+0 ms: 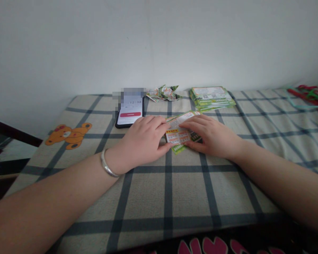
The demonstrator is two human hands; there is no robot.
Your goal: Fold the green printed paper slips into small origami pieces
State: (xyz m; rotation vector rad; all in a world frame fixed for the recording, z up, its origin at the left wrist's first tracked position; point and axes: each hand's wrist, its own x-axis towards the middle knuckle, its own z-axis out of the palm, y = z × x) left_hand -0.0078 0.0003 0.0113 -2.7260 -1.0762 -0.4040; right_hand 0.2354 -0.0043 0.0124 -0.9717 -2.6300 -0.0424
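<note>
My left hand [148,139] and right hand [212,135] lie palm down near the middle of the frame, close together but apart. Between them is the leaflet [178,135], green-edged with white and orange print, flat on the checked cloth [148,197]. My left fingertips and thumb touch its left part; my right fingers cover much of its right. Neither hand is closed: on each, thumb and fingers stand apart with paper showing between them. A green corner juts out below; whether it is a fold or a second sheet, I cannot tell. I wear a bangle [108,165] on my left wrist.

Above my left hand, the phone [131,109] lies screen up, with folded papers [163,93] just right of it. The stack [213,97] sits above my right hand. A bear [69,135] shows at left, and red and green strips [312,93] lie at the right edge.
</note>
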